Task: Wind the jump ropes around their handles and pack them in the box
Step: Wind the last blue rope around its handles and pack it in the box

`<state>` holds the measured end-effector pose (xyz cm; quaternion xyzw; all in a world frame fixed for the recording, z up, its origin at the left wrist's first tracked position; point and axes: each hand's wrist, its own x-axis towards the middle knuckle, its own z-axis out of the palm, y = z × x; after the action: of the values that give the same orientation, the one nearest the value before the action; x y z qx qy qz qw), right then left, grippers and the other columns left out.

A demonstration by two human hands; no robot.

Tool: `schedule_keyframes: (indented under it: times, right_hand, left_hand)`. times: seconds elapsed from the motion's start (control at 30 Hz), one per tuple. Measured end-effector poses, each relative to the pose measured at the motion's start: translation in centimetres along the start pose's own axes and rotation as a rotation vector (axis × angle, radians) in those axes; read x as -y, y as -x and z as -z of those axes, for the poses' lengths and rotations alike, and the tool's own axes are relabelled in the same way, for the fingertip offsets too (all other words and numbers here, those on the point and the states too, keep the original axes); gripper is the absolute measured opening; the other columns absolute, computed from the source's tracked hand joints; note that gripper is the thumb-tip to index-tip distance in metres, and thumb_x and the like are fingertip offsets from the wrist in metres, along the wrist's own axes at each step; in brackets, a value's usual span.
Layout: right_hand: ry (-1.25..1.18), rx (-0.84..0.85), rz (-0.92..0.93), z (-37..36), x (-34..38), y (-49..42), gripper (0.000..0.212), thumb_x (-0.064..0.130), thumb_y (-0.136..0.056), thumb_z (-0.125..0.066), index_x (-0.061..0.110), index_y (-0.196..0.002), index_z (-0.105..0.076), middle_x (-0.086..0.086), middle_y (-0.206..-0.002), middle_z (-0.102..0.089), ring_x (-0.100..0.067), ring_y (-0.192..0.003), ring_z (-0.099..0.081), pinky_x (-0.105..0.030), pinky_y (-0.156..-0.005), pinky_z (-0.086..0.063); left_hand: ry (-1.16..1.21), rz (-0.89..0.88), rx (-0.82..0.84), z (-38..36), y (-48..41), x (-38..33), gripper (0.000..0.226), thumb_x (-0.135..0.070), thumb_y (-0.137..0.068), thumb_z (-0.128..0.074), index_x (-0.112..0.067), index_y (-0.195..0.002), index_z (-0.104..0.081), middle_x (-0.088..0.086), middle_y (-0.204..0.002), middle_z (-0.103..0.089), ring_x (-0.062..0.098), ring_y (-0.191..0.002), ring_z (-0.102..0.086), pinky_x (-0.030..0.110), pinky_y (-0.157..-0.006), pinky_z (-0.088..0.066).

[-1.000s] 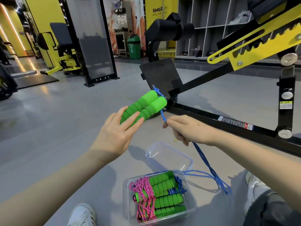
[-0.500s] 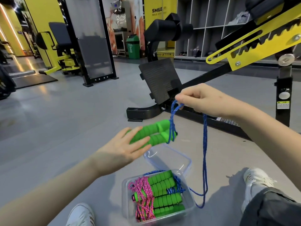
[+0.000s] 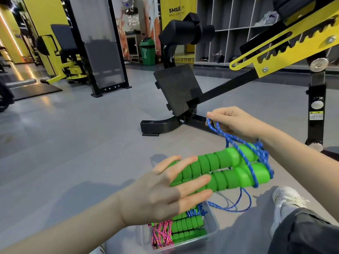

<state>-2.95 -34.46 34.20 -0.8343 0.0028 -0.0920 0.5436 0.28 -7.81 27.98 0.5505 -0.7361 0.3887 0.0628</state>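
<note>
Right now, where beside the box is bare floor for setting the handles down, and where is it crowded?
Bare: grey floor left of the box, up to the black machine base. Crowded: the box holds wound ropes; blue rope and a shoe are right of it. Left hand holds the green handles.

1. Only 1 view was given: a wide-angle camera on the person's head, facing forward and down across the gym floor (image 3: 64, 143).
2. It sat close above both hands: the left hand (image 3: 161, 195) holding the green handles (image 3: 229, 169) filled the lower middle, and the right hand (image 3: 233, 123) pinching the blue rope (image 3: 262, 154) lay right of centre.
3. The box (image 3: 212, 228) was cut by the frame's bottom edge.
</note>
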Motion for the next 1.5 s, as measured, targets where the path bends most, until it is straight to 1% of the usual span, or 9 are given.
schedule_keyframes:
  times: [0.13, 0.23, 0.3, 0.43, 0.73, 1.03, 1.2, 1.37, 1.5]
  right_hand:
    - [-0.03, -0.056, -0.108, 0.2, -3.0, -0.3, 0.021, 0.014, -0.093, -0.056, 0.013, -0.073, -0.061, 0.007, -0.053, -0.048, -0.004, -0.044, -0.043, -0.016, -0.048, -0.039]
    - [-0.167, -0.092, -0.126, -1.0, -4.4, 0.1, 0.041, -0.011, -0.088, -0.046, 0.017, -0.059, -0.051, 0.006, -0.048, -0.042, -0.005, -0.041, -0.038, -0.019, -0.051, -0.029]
    - [-0.296, -0.004, -0.139, -2.4, -3.9, -0.1, 0.035, 0.002, -0.093, -0.04, 0.018, -0.062, -0.037, 0.006, -0.049, -0.025, -0.008, -0.043, -0.018, -0.022, -0.048, -0.015]
    - [-0.303, 0.055, -0.22, -3.8, -2.9, -0.5, 0.034, 0.029, -0.101, -0.033, 0.009, -0.087, -0.057, -0.001, -0.053, -0.019, -0.012, -0.049, -0.009, -0.021, -0.041, -0.015]
    - [-0.17, 0.234, -0.234, -5.2, 0.3, 0.2, 0.032, 0.029, -0.102, -0.032, 0.007, -0.101, -0.055, -0.004, -0.053, -0.031, -0.012, -0.04, -0.016, -0.022, -0.041, -0.024]
    - [0.145, 0.303, -0.07, -3.9, 4.1, 1.3, 0.034, 0.032, -0.098, -0.043, 0.003, -0.1, -0.062, -0.001, -0.055, -0.028, -0.013, -0.045, -0.021, -0.024, -0.046, -0.031]
    - [0.378, 0.218, 0.108, -3.4, 4.5, 1.3, 0.027, 0.035, -0.089, -0.057, 0.012, -0.082, -0.07, 0.003, -0.058, -0.037, -0.014, -0.056, -0.03, -0.023, -0.051, -0.03]
    - [0.373, 0.053, 0.24, -1.9, 3.8, 1.0, 0.028, 0.033, -0.084, -0.065, 0.007, -0.071, -0.066, 0.01, -0.054, -0.047, -0.002, -0.052, -0.038, -0.014, -0.052, -0.032]
    - [0.207, 0.006, 0.165, -0.3, 2.5, 0.7, 0.036, 0.035, -0.073, -0.068, 0.001, -0.067, -0.061, 0.005, -0.05, -0.04, -0.01, -0.049, -0.03, -0.018, -0.047, -0.026]
  left_hand:
    - [-0.043, 0.092, -0.098, 0.3, -0.5, 0.9, 0.032, -0.009, -0.099, -0.041, -0.01, -0.129, -0.052, 0.008, -0.136, -0.051, 0.048, -0.123, -0.048, 0.053, -0.093, -0.045]
    - [-0.1, 0.219, -0.163, -0.3, -0.2, 1.9, 0.048, 0.003, -0.081, -0.065, -0.01, -0.127, -0.054, 0.008, -0.134, -0.054, 0.047, -0.122, -0.048, 0.053, -0.096, -0.044]
    - [-0.186, 0.325, -0.162, -0.8, 0.1, 2.5, 0.053, 0.004, -0.076, -0.066, -0.011, -0.126, -0.054, 0.008, -0.13, -0.06, 0.045, -0.119, -0.05, 0.05, -0.097, -0.044]
    - [-0.186, 0.489, -0.136, -1.8, 2.2, 5.0, 0.045, -0.002, -0.084, -0.056, -0.012, -0.128, -0.051, 0.011, -0.127, -0.061, 0.046, -0.116, -0.052, 0.051, -0.093, -0.047]
    - [-0.275, 0.621, -0.019, -2.4, 6.0, 8.3, 0.04, -0.011, -0.085, -0.045, -0.014, -0.124, -0.05, 0.012, -0.118, -0.066, 0.044, -0.107, -0.051, 0.051, -0.079, -0.054]
    - [-0.377, 0.332, 0.222, -3.4, 9.6, 8.1, 0.044, -0.001, -0.08, -0.047, -0.009, -0.124, -0.05, 0.013, -0.118, -0.066, 0.05, -0.102, -0.058, 0.046, -0.078, -0.046]
    - [-0.338, 0.142, 0.276, -3.2, 7.7, 6.2, 0.039, 0.003, -0.096, -0.024, -0.008, -0.122, -0.051, 0.012, -0.119, -0.065, 0.048, -0.104, -0.06, 0.05, -0.081, -0.051]
    - [-0.215, -0.025, 0.202, -2.1, 4.6, 2.7, 0.038, -0.004, -0.103, -0.021, -0.012, -0.127, -0.049, 0.006, -0.126, -0.063, 0.045, -0.119, -0.051, 0.052, -0.095, -0.045]
    - [-0.069, -0.027, 0.08, -1.4, 2.7, 1.3, 0.034, -0.008, -0.102, -0.033, -0.01, -0.132, -0.049, 0.008, -0.136, -0.055, 0.047, -0.129, -0.042, 0.054, -0.103, -0.039]
